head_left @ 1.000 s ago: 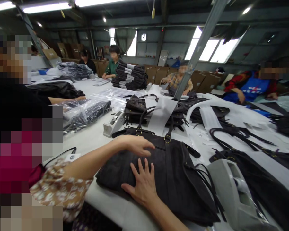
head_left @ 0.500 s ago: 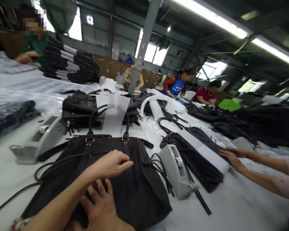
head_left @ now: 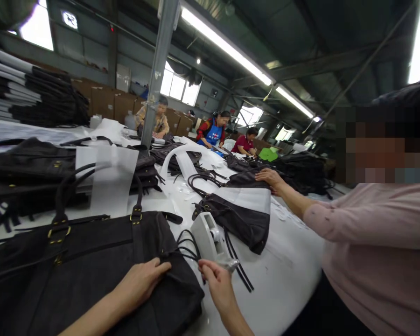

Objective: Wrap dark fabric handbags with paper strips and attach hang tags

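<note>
The black handbag [head_left: 101, 266] lies flat on the white table [head_left: 283, 270], at nine o'clock from the right hand [head_left: 219, 282], whose thumb and forefinger are pinched on the dark cords [head_left: 196, 254] trailing from the bag's side. The left hand [head_left: 140, 280], fingers loosely bent, rests on the bag near its three o'clock edge (whether it grips the material, I cannot tell). A grey tape dispenser [head_left: 205, 235] stands at twelve o'clock, just beyond the right fingertips.

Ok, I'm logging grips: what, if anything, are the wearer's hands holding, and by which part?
The right hand seems to pinch the cords near their ends; the left hand lies on the bag, with no clear grip.
</note>
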Available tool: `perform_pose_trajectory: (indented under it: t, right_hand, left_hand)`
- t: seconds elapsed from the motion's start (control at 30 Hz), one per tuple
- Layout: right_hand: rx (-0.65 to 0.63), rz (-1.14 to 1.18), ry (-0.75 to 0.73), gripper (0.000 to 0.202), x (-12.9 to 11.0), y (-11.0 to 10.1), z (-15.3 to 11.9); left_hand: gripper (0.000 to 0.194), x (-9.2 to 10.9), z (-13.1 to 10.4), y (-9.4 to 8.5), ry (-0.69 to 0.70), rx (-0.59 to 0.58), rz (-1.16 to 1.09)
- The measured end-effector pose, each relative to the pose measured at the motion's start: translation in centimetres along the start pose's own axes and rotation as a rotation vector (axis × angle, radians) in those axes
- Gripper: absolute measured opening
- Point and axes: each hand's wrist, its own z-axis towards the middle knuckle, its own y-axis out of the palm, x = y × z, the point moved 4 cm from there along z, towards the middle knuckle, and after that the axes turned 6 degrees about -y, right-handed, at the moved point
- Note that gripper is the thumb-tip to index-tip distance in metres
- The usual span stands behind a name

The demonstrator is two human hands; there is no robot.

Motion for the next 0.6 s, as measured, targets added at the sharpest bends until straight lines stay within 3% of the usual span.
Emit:
perform_pose_trajectory:
  t: [0.13,0.2,0.3,0.4,0.47,0.6]
  right_hand:
    - [-0.433,0.317,0.136,0.044,1.5,3.9,0.7]
    - [-0.534,0.320,0.152,0.047,1.6,5.4,1.2]
    - [-0.516,0.032,-0.057,0.054,1.0,6.8,3.2]
    - [-0.540,-0.204,-0.303,0.055,0.1,8.9,5.3]
    - [-0.526,-0.213,-0.380,0.051,-0.4,10.5,6.7]
    - [-0.382,-0.236,-0.439,0.043,-0.9,13.2,10.1]
  left_hand:
    - [0.040,-0.3,0.1,-0.3,0.028,0.203,-0.206]
    - [0.039,-0.1,-0.2,-0.9,0.044,0.311,-0.285]
    - [0.036,0.3,-0.4,-1.3,0.067,0.417,-0.356]
    - [0.034,0.4,-0.3,-1.3,0.079,0.439,-0.368]
    - [0.033,0.5,-0.1,-1.2,0.088,0.416,-0.363]
    - [0.033,0.7,0.1,-1.5,0.095,0.354,-0.365]
